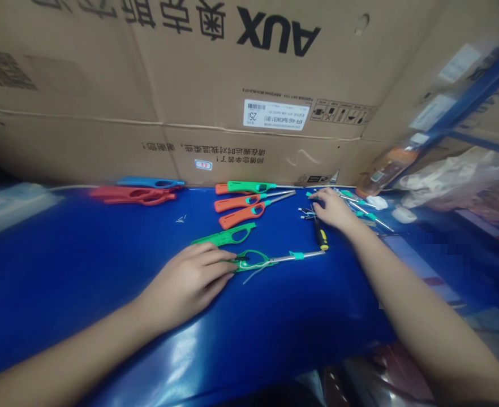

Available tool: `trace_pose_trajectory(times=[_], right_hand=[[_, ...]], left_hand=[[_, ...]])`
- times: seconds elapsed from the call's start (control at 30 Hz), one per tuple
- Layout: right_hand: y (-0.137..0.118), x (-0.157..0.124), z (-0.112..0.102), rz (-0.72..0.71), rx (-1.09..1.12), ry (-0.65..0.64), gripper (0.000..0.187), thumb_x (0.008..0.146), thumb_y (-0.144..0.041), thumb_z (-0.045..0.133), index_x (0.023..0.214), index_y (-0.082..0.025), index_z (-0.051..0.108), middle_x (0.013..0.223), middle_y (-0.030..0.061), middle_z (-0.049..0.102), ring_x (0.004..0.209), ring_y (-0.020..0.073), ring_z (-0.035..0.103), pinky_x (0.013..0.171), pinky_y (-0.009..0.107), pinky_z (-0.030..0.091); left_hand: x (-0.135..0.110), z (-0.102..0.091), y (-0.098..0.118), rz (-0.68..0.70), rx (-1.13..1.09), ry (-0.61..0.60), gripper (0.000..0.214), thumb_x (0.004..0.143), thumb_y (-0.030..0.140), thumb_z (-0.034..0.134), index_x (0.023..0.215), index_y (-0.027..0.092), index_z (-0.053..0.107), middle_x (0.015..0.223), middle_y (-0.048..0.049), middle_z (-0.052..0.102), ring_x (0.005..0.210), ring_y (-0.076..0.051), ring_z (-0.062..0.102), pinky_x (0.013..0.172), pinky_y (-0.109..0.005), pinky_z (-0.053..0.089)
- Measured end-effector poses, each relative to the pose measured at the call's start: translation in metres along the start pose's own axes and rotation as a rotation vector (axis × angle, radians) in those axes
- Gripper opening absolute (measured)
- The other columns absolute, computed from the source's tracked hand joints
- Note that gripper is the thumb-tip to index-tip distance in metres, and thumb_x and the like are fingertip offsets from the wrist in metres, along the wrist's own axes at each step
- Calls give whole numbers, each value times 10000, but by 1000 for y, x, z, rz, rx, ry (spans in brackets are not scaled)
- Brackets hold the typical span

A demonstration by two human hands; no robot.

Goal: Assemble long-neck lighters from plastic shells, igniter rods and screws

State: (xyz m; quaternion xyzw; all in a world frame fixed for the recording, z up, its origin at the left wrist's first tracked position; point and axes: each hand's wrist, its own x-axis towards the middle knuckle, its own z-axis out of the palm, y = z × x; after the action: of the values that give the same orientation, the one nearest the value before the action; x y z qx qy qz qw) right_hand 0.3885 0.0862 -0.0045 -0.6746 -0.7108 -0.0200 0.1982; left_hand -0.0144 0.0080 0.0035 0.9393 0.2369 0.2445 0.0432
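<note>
My left hand (201, 274) is closed over the handle end of an opened green lighter (256, 261), which lies on the table. A thin pale wire and a metal tube with a turquoise piece on it show on this lighter. Just behind lies a loose green casing half (228, 234). My right hand (332, 206) reaches to the back of the table, fingertips bent together at small black parts (305, 215) with wires. What it pinches is too small to make out. Below its fingers lies a black-and-yellow screwdriver (322, 237).
Assembled orange lighters (235, 219) and a green lighter (249, 187) lie at the back, red casings (133, 195) and a blue casing (147, 182) farther left. Metal tubes (370, 216) are heaped right. A bottle (385, 169) leans by the large cardboard box (190, 85) behind the blue table (105, 254).
</note>
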Motion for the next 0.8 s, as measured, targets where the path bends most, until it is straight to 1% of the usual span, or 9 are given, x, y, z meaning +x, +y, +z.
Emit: trace_pose_trajectory(times=[0.13, 0.23, 0.3, 0.37, 0.43, 0.5, 0.63, 0.73, 0.8], right_hand=[[2, 4, 4, 22, 26, 48, 207, 800, -157, 562, 940, -158, 714, 1058, 142, 658, 1057, 286, 630, 990, 424, 486], [5, 6, 6, 44, 52, 67, 104, 742, -136, 590, 793, -194, 660, 914, 95, 676, 943, 270, 631, 910, 406, 500], [6, 6, 6, 65, 75, 75, 122, 724, -119, 594, 805, -200, 639, 864, 75, 675, 862, 251, 627, 856, 388, 505], [6, 5, 5, 89, 99, 86, 212, 710, -102, 596, 895, -194, 641, 852, 67, 669, 801, 240, 619, 816, 380, 505], [5, 4, 2, 108, 123, 101, 294, 702, -93, 596, 978, -183, 641, 850, 71, 660, 796, 249, 616, 825, 398, 503], [1, 3, -1, 115, 151, 119, 289, 707, -98, 597, 979, -177, 652, 850, 84, 651, 850, 275, 621, 883, 435, 491], [-19, 1, -10, 91, 254, 127, 129, 761, -156, 600, 861, -180, 677, 899, 111, 662, 976, 295, 623, 965, 466, 467], [-43, -5, -13, 61, 391, 66, 115, 819, -269, 622, 881, -190, 679, 884, 82, 696, 893, 246, 655, 875, 421, 520], [-59, -11, -12, 45, 491, -9, 207, 837, -390, 649, 891, -191, 664, 862, 71, 716, 814, 214, 673, 784, 378, 549]], left_hand=[[0, 0, -1, 2, -7, -12, 222, 998, 223, 546, 1094, 231, 746, 1154, -49, 752, 1026, -220, 696, 896, -391, 560], [0, 1, -2, 3, -14, -20, 216, 1001, 229, 546, 1091, 231, 742, 1161, -44, 751, 1034, -227, 693, 900, -396, 554], [0, 2, -3, 2, -14, -17, 206, 996, 227, 555, 1089, 234, 738, 1164, -40, 750, 1040, -232, 691, 898, -402, 552], [0, 2, -4, 5, -17, -11, 198, 991, 223, 563, 1090, 235, 734, 1161, -40, 750, 1035, -231, 691, 891, -401, 553], [1, 2, -4, 9, -24, -5, 194, 989, 219, 564, 1083, 231, 734, 1148, -44, 752, 1024, -228, 693, 884, -396, 553], [1, 2, -4, 9, -32, -3, 191, 987, 215, 566, 1076, 228, 735, 1139, -47, 753, 1017, -227, 694, 878, -394, 554], [1, 3, -3, 4, -47, -3, 190, 977, 202, 573, 1078, 229, 732, 1147, -49, 751, 1020, -233, 694, 884, -408, 553], [0, 4, -2, -7, -65, -3, 187, 972, 197, 579, 1074, 228, 732, 1143, -51, 750, 1012, -231, 693, 888, -412, 553], [0, 5, -2, -17, -79, -3, 189, 970, 196, 582, 1081, 228, 731, 1146, -52, 748, 1018, -230, 691, 897, -413, 553]])
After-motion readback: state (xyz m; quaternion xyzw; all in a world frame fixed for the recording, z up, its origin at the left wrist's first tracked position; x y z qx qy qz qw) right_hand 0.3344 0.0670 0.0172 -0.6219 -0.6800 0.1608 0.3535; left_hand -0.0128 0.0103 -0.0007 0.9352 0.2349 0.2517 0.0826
